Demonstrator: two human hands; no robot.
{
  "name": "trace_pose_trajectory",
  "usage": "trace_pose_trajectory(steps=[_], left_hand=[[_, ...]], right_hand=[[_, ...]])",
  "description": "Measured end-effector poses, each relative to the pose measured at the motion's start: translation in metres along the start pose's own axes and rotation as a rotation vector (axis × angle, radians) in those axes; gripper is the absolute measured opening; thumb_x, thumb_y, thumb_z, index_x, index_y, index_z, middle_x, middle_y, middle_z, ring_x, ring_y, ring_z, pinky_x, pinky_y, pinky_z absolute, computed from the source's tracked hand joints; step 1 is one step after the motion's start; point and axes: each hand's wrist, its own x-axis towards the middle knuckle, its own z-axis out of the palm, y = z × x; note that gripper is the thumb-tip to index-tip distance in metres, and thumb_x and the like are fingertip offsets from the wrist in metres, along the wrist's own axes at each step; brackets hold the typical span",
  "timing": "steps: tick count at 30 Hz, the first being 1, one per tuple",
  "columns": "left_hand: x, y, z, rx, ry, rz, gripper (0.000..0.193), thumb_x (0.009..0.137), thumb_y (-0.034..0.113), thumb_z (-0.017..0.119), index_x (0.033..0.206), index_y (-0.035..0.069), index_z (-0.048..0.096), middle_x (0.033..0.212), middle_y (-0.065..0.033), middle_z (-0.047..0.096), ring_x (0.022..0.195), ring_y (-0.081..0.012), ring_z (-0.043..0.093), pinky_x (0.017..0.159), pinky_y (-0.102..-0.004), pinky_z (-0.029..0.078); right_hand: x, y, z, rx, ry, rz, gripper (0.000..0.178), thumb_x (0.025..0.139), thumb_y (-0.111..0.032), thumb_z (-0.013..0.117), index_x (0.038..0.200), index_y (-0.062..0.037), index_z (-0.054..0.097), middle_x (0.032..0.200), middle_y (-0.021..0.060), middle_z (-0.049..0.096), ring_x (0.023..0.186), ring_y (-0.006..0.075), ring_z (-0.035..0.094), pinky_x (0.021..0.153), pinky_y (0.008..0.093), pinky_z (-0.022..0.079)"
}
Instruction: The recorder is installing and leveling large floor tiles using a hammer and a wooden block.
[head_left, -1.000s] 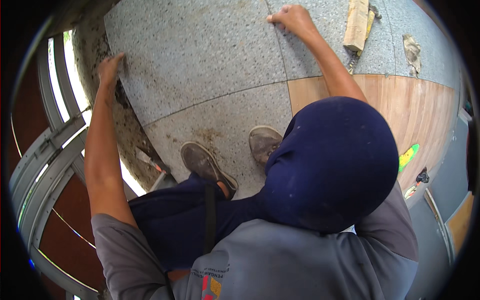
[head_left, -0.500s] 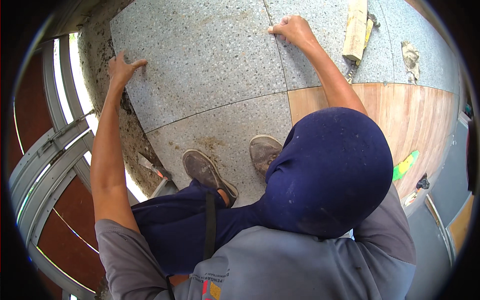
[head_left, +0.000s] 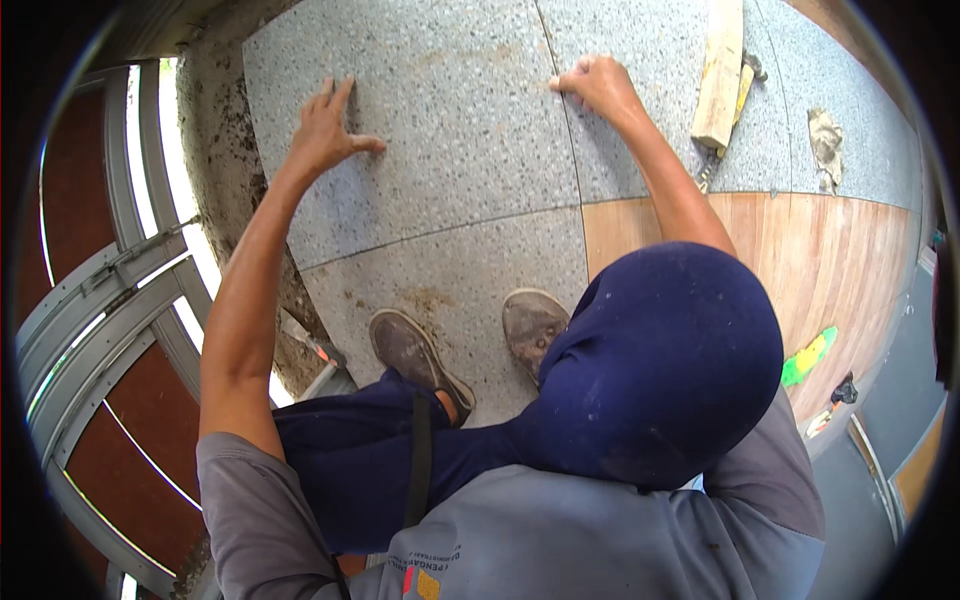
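My left hand (head_left: pixel 325 135) hovers over or rests lightly on a large grey speckled tile (head_left: pixel 430 150); contact is hard to tell. Its fingers are spread and hold nothing. At the dark joint on that tile's right side is my right hand (head_left: pixel 602 88), its thumb and fingers pinched together. Whatever may be between those fingertips is hidden. A second speckled tile (head_left: pixel 640 165) lies right of the joint, partly under my right forearm.
A wooden block (head_left: pixel 718 85) lies against a yellow tool (head_left: pixel 742 92), with a crumpled rag (head_left: pixel 826 145) farther right. Wood-look flooring (head_left: pixel 760 225) carries a green-and-yellow object (head_left: pixel 810 357). Left are a rough dirt strip (head_left: pixel 222 150), a scraper (head_left: pixel 315 342) and a metal gate (head_left: pixel 130 270).
My left hand has moved right, from the tile's left edge to over its surface, fingers spread. My right hand stays at the joint, pinched. The whole view has shifted slightly.
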Motion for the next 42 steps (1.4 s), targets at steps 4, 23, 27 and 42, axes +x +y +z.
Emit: trace_pose_trajectory(steps=[4,23,27,42], left_hand=[[-0.002,0.013,-0.013,-0.017,-0.061,-0.056,0.131,0.058,0.054,0.096,0.164,0.021,0.027,0.17,-0.0184,0.02,0.155,-0.043,0.022,0.122,-0.0568,0.032],[0.002,0.032,-0.023,-0.057,-0.092,-0.053,0.132,0.056,0.049,0.098,0.163,0.017,0.027,0.17,-0.0198,0.02,0.154,-0.0455,0.022,0.121,-0.0556,0.035],[-0.004,0.011,-0.018,-0.088,-0.061,-0.04,0.13,0.057,0.042,0.099,0.162,0.014,0.029,0.168,-0.0246,0.021,0.153,-0.0451,0.024,0.121,-0.0548,0.034],[0.0,0.017,-0.019,-0.082,-0.085,-0.011,0.132,0.059,0.043,0.099,0.164,0.016,0.024,0.168,-0.0255,0.018,0.152,-0.0474,0.023,0.12,-0.0594,0.034]], right_hand=[[-0.001,0.001,0.0,0.035,0.011,0.035,0.038,0.075,-0.037,0.084,0.071,-0.0012,0.073,0.07,0.0185,0.072,0.067,0.0316,0.07,0.07,0.0436,0.055],[-0.045,-0.025,-0.006,0.049,0.117,0.009,0.035,0.089,-0.034,0.07,0.104,-0.003,0.07,0.093,0.0233,0.074,0.089,0.0423,0.071,0.08,0.0505,0.055],[-0.053,-0.028,-0.004,0.163,0.134,0.002,0.033,0.089,-0.031,0.07,0.104,-0.002,0.07,0.093,0.025,0.073,0.088,0.0434,0.071,0.079,0.0514,0.055],[-0.088,-0.016,-0.017,0.131,0.189,-0.013,0.034,0.091,-0.031,0.063,0.107,-0.0014,0.069,0.097,0.0262,0.073,0.092,0.0442,0.07,0.083,0.0523,0.055]])
